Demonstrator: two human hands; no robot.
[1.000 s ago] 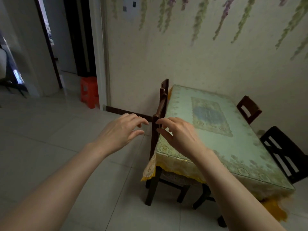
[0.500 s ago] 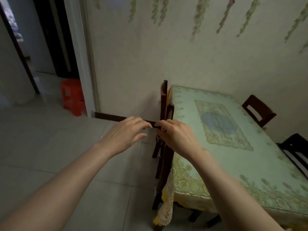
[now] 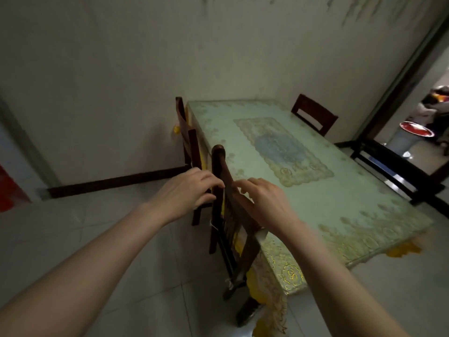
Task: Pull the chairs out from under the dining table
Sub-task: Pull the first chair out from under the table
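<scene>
**Both hands on the near chair's top rail**

Taking the dining table [image 3: 303, 190] as my landmark: farthest to its left, by the wall, sat something red [image 3: 9, 193] on the floor. My left hand [image 3: 187, 193] came next, on the outer side of the near chair [image 3: 233, 215], fingers curled against its top rail, thumb beneath; whether they had closed fully I could not tell. That chair was tucked tight against the table's left edge, the tablecloth [image 3: 274, 268] draped behind its back. A second chair [image 3: 188, 135] stood beyond it on the same side, also pushed in. My right hand [image 3: 264, 207] lay over the rail from the table side, fingers hooked on the wood, so I judged the pair could drag it straight away from the table. Across the table, a brown chair [image 3: 314, 114] and a black chair [image 3: 393, 171] waited, still tucked in.
</scene>
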